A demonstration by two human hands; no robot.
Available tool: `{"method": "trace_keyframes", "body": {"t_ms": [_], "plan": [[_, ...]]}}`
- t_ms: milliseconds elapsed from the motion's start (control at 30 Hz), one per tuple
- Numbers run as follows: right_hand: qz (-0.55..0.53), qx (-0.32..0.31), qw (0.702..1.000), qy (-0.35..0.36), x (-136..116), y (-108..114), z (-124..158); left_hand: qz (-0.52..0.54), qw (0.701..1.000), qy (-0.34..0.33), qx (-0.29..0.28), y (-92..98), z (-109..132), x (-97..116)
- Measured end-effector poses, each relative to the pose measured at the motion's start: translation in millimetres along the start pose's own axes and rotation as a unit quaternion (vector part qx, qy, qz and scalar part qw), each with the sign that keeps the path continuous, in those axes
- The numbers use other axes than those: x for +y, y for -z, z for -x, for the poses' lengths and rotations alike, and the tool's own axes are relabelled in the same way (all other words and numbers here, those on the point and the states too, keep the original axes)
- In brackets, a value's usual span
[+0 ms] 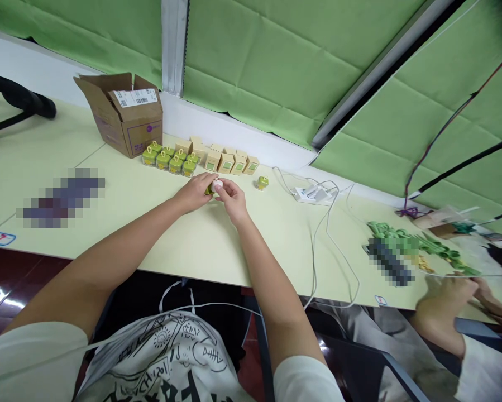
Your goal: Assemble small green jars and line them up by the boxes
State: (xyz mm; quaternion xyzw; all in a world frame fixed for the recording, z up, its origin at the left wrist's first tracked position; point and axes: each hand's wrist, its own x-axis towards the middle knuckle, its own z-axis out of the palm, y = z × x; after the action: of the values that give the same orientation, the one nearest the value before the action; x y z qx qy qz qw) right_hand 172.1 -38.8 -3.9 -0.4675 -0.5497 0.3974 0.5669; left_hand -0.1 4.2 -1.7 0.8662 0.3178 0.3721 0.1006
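Observation:
Over the middle of the table, my left hand [196,192] and my right hand [233,201] meet with fingers curled. The left fingers close round a small green case [209,190], mostly hidden by them. Between my right thumb and fingers is a small white piece [218,185], pressed close against the case; its kind is not clear. Just beyond my hands stand several small clear cases with green lids and loops [175,163], in rows. Beside these are several small cream cartons [226,163] with green labels. A single green-lidded case [262,182] sits apart to the right.
An open cardboard box [127,120] stands at the back left. A white power strip [313,194] with trailing cables lies right of centre. Farther right are green strap-like pieces [391,234] and another person's hands [460,287]. Blurred objects lie at both sides.

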Motion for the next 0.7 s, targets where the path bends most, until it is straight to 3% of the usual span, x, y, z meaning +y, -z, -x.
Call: {"method": "trace_keyframes", "body": {"t_ms": [700], "plan": [[0.073, -0.006, 0.996, 0.044, -2.8, 2.7, 0.3, 0.025, 1.000, 0.008, 0.004, -2.1, 2.5, 2.7]]}}
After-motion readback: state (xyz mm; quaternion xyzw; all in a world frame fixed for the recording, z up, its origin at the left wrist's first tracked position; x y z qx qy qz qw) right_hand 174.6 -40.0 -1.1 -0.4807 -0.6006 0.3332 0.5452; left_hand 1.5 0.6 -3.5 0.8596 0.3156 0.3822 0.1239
